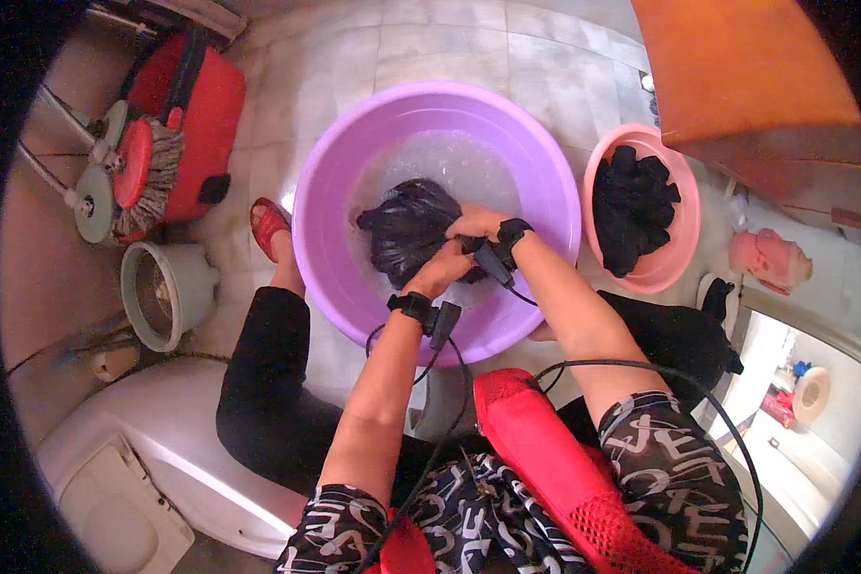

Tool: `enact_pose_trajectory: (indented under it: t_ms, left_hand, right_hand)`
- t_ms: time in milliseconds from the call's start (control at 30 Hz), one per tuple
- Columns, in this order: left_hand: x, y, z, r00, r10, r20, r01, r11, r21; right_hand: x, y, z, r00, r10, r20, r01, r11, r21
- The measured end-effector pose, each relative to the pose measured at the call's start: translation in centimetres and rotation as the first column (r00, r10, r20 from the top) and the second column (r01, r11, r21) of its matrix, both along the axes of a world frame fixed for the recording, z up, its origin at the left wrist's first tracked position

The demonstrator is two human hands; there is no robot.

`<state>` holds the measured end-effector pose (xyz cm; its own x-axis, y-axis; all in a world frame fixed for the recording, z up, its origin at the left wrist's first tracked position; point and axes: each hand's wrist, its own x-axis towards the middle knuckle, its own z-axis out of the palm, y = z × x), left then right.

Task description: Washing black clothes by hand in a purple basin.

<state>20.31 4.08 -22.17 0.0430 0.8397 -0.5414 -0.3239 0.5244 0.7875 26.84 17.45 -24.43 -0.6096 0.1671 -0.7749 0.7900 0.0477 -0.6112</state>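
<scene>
A large purple plastic basin [542, 154] stands on the floor between my legs, with cloudy, sudsy water [466, 154] in it. Wet black cloth [412, 229] lies bunched in that water, its top bulging above the surface. At the cloth's right side, my left hand [441, 269] grips a fold of it. My right hand [478, 221] holds the same edge just beyond, the two hands almost touching. Fingertips of both are partly hidden by the cloth and by each other.
To the right, a smaller pink basin [678, 258] holds black clothing [631, 208]. On the left stand a grey bucket [194, 287], a red wheeled machine [212, 129] and a mop head [161, 172]. An orange panel [746, 72] juts in at upper right. Black cables [717, 402] trail from my wrists.
</scene>
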Motion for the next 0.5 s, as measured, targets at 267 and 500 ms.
enact_pose_trajectory:
  t_ms: [267, 500]
  left_hand:
    - [-11.5, -2.7, 0.8, 0.881, -0.054, -0.471, -0.119, 0.937, -0.329]
    - [-10.6, -2.3, 3.2, 0.635, 0.111, -0.765, 0.157, 0.950, 0.269]
  right_hand:
    - [-1.3, -0.5, 7.4, 0.923, -0.270, -0.273, 0.308, 0.945, 0.106]
    - [-4.0, -1.9, 22.9, 0.813, 0.209, -0.543, 0.040, 0.910, 0.412]
